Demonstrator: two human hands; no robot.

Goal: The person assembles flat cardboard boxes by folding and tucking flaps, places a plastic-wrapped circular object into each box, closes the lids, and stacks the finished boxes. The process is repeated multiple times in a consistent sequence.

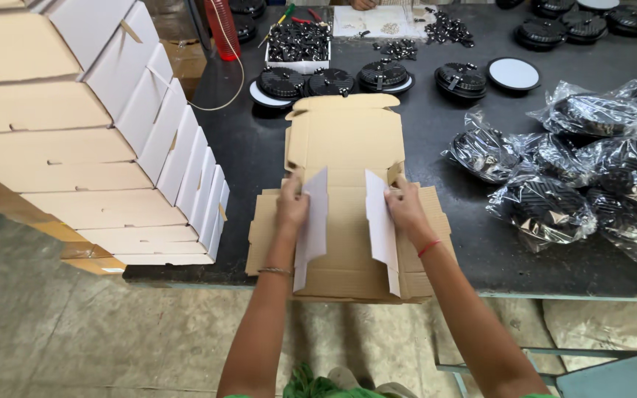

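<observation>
The left hand (291,204) and right hand (405,208) each pinched up a white-faced side flap of the flat cardboard box blank (345,140) lying at the black table's (259,147) near edge. Light, stiff along creases, it looked best gripped at flap edges. Bagged black round fittings (554,206) lay rightward.

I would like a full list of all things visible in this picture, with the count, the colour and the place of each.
Flat die-cut cardboard box blank: one, brown with white inner side flaps, table front, flaps raised.
Black worktable: one, black.
Stack of folded cardboard boxes: many, white and brown, left.
Round black finned lamp housings: several, black, behind the blank.
White tray of small black parts: one, far centre.
Clear plastic bags with black parts: several, right.
Red coiled hose: one, far left.
Left hand: holds the left white flap.
Right hand: holds the right white flap.
</observation>
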